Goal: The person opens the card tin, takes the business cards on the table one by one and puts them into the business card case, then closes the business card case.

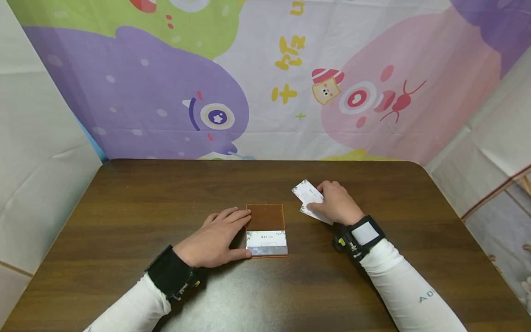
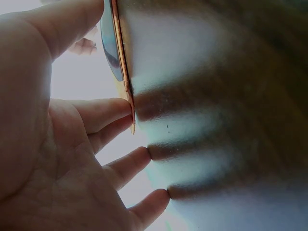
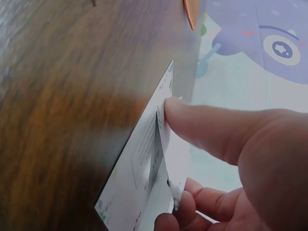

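Observation:
A brown card holder lies flat on the table, a white printed card showing across its lower part behind a clear strip. My left hand rests beside it, fingers spread and mostly straight. Its thumb and index finger touch the holder's left edge, while other fingertips press on the tabletop. To the right, my right hand pinches a white card between thumb and fingers. Another white card with leaf-patterned corners lies on the table beneath it. Part of both cards is hidden by the hand.
The wooden table meets a cartoon-printed cloth at the back. Pale cloth walls stand at both sides. Each wrist wears a black strap with a small camera.

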`<state>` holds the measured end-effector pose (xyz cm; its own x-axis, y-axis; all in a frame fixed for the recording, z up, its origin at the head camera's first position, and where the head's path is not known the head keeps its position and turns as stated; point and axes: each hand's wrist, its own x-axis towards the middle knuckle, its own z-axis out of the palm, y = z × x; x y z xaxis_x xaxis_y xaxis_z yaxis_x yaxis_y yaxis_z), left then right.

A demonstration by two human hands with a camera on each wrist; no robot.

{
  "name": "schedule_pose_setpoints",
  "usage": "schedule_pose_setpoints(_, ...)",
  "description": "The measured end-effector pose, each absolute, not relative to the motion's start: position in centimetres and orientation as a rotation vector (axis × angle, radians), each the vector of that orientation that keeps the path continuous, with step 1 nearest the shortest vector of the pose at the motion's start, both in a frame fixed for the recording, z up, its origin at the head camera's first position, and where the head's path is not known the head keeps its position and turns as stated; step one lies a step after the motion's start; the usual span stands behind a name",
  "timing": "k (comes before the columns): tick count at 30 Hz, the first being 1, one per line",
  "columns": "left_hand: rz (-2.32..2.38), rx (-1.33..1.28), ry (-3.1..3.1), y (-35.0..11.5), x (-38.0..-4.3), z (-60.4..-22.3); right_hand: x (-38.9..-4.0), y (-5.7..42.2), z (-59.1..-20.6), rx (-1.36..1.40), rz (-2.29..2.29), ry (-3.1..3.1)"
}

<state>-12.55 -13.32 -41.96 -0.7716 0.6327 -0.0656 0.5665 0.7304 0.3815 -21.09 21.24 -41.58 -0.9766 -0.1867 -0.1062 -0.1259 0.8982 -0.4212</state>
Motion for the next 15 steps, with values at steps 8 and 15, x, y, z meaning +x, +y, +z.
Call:
schedule_pose_setpoints(8,0.518,0.96,2.744,-13.31,-12.51,-41.99,-21.23,21.32,-41.69,-0.287,-0.721,2.942)
schedule_pose_setpoints(15,0.513,0.96,2.742,-13.34,-12.51,-41.98,-21.15,21.02,-41.35,-0.256,-0.794,2.898)
